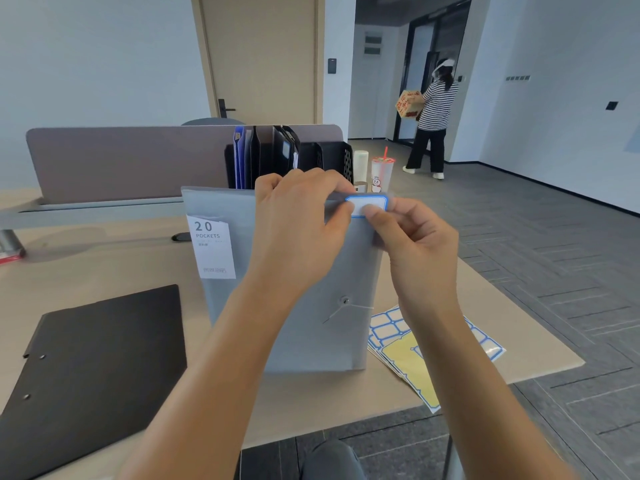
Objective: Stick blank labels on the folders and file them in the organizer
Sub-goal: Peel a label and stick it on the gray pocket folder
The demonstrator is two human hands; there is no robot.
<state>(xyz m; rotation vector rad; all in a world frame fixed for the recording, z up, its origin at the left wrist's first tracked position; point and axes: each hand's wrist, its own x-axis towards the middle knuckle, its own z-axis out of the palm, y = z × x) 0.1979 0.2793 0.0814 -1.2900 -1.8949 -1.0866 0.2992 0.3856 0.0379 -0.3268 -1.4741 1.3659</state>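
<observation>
A grey folder (311, 334) marked "20 POCKETS" stands upright on the desk, with a string clasp low on its front. My left hand (301, 223) grips its top edge. A blank white label (369, 203) with a blue border lies at the folder's top right corner, and my right hand (412, 244) pinches that corner with the thumb pressing on the label. Behind the folder, a black organizer (332, 157) holds blue and dark folders. Label sheets (408, 355) lie on the desk to the right.
A black clipboard folder (93, 368) lies flat at the left. A white bottle (361, 164) and a drink cup (382, 173) with a red straw stand right of the organizer. A grey partition (121, 161) borders the desk's back. A person (433, 123) carries a box far off.
</observation>
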